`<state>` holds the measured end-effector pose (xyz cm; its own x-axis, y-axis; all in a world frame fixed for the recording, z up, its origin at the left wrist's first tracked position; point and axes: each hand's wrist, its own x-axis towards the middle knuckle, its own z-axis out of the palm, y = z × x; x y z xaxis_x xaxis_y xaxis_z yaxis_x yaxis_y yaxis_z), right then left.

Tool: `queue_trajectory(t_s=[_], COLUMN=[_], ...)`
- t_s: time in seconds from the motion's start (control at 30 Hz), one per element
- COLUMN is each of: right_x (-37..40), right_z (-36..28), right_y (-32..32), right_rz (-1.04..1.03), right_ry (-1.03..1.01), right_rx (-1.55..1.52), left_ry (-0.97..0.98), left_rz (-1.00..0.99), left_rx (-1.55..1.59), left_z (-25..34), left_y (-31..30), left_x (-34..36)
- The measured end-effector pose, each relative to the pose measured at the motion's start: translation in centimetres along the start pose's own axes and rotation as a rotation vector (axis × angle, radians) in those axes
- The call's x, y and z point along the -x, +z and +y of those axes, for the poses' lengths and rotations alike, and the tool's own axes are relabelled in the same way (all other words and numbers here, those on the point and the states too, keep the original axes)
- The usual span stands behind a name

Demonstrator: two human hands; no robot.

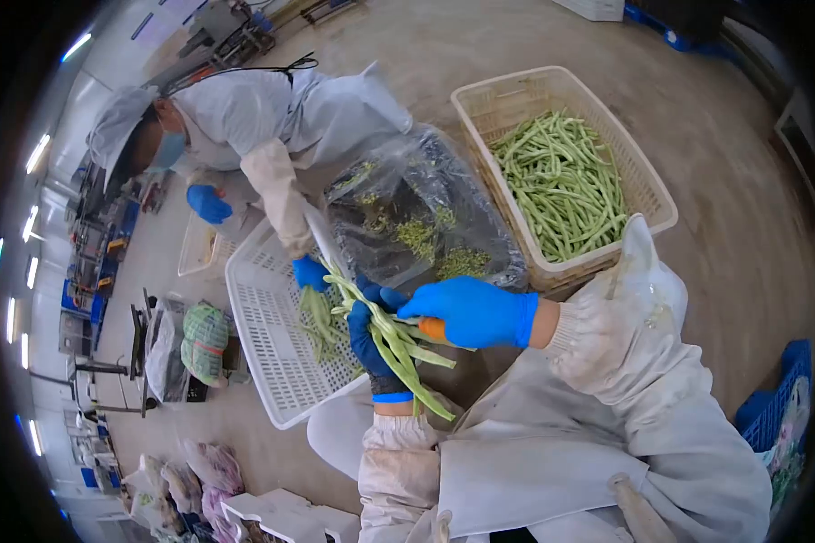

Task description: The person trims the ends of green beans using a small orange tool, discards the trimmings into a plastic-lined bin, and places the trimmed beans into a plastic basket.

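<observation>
My left hand (pixel 371 348), in a dark blue glove, is closed around a bunch of long green beans (pixel 403 355). Right beside it, my right hand (pixel 480 309) in a bright blue glove grips an orange-handled tool (pixel 433 327); its working end is hidden by the beans and fingers. Under and left of the bunch stands a white perforated crate (pixel 285 376) with a few beans (pixel 320 319) inside. Ahead of my hands lies a dark plastic-lined container (pixel 358 222) holding small green trimmings (pixel 417 237).
A beige crate (pixel 643 195) full of green beans stands at the right. Across from me a co-worker (pixel 254 113) in white bends over the white crate, one blue-gloved hand (pixel 310 273) near the bean tips. Bags (pixel 213 466) and a blue crate (pixel 779 398) sit on the floor.
</observation>
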<state>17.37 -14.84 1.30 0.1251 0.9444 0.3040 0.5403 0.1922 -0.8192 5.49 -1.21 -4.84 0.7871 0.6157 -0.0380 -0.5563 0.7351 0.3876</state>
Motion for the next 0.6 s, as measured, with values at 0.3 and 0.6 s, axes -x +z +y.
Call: queue_trajectory(t_s=[0.3, 0.6], right_x=[2.2, 5.1], right_z=[3.0, 6.7], right_y=[-4.2, -6.4], right_rz=[0.202, -0.078], right_ry=[0.077, 0.13], right_rx=[0.012, 0.727], left_ry=[-0.091, 0.028], left_rz=[-0.066, 0.002], left_rx=[0.046, -0.088], left_z=[-4.2, -4.3], left_y=[3.0, 3.1], left_x=[-1.6, -4.1])
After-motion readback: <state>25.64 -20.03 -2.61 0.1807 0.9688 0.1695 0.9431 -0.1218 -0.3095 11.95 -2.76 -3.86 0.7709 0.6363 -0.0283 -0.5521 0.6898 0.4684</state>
